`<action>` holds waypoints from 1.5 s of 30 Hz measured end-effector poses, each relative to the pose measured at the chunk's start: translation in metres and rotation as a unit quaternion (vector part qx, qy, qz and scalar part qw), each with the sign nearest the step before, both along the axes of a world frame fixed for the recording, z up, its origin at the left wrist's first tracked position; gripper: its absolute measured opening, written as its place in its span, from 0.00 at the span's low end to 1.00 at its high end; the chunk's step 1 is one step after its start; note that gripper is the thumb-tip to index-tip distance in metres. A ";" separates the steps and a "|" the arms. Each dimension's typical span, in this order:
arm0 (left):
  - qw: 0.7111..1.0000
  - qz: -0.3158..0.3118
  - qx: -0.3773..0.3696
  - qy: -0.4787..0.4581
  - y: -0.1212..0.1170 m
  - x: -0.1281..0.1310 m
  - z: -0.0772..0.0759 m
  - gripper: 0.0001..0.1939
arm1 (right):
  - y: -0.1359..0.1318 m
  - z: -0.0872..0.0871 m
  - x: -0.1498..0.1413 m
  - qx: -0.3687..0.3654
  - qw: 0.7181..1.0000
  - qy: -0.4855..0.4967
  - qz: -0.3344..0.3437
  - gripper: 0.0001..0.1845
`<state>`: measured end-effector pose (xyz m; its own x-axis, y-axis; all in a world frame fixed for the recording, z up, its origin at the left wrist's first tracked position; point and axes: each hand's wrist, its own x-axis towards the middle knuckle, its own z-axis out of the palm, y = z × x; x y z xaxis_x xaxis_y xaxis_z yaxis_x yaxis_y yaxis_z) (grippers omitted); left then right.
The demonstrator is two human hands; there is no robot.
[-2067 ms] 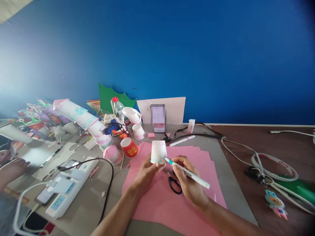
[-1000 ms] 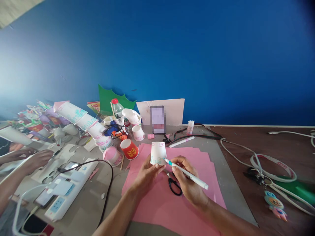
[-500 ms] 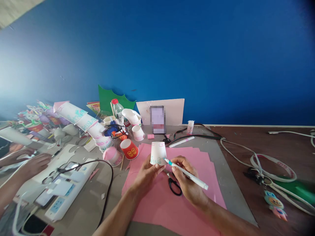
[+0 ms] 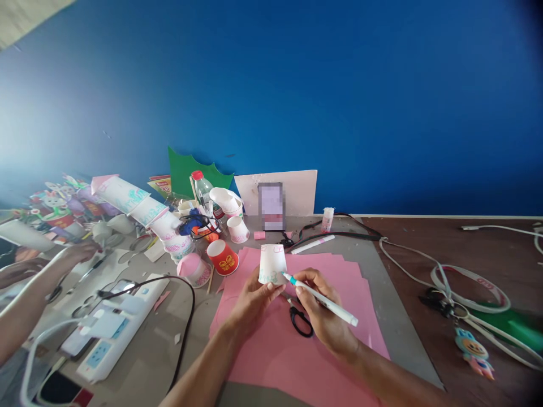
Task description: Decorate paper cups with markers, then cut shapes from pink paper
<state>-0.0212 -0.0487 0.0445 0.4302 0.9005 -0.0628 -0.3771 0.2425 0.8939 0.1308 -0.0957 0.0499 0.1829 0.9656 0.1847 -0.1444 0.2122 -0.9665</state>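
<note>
My left hand (image 4: 258, 294) grips a white paper cup (image 4: 272, 261) turned upside down, its rim toward the palm. Pink marks run near the cup's upper edge and teal scribbles along its lower part. In my right hand (image 4: 324, 308) is a white marker (image 4: 331, 306) with a teal tip end, the tip at the cup's right side; whether it touches cannot be made out. Beneath both hands lie sheets of pink paper (image 4: 263, 362). Black-handled scissors (image 4: 301, 322) rest on the paper between my hands, blades partly hidden.
A red paper cup (image 4: 223, 258) and a leaning stack of decorated cups (image 4: 148, 212) stand to the left. Behind are a phone (image 4: 272, 206) and another marker (image 4: 313, 244). A power strip (image 4: 99, 350) and another person's arm (image 4: 31, 299) are at left; a lanyard with keychain (image 4: 473, 350) at right.
My hands, cup and marker hold almost the same pose. At left, the other person's hand has reached farther forward and to the right.
</note>
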 end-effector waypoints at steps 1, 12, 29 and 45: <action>1.000 0.000 -0.001 0.000 0.000 0.000 0.000 0.26 | 0.000 0.000 0.000 0.002 1.000 -0.001 -0.001 0.09; 1.000 0.002 -0.008 0.003 0.001 -0.002 -0.003 0.27 | 0.000 -0.001 0.000 -0.002 1.000 -0.002 0.003 0.09; 1.000 0.003 -0.011 0.000 -0.001 0.000 0.001 0.28 | 0.000 -0.004 0.002 0.037 0.999 -0.034 0.000 0.05; 1.000 -0.003 -0.003 0.002 -0.001 0.000 0.003 0.25 | 0.001 0.000 0.002 0.009 0.999 -0.037 -0.003 0.07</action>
<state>-0.0210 -0.0495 0.0472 0.4362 0.8972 -0.0693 -0.3713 0.2496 0.8943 0.1332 -0.0948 0.0498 0.1732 0.9612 0.2146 -0.0706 0.2295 -0.9707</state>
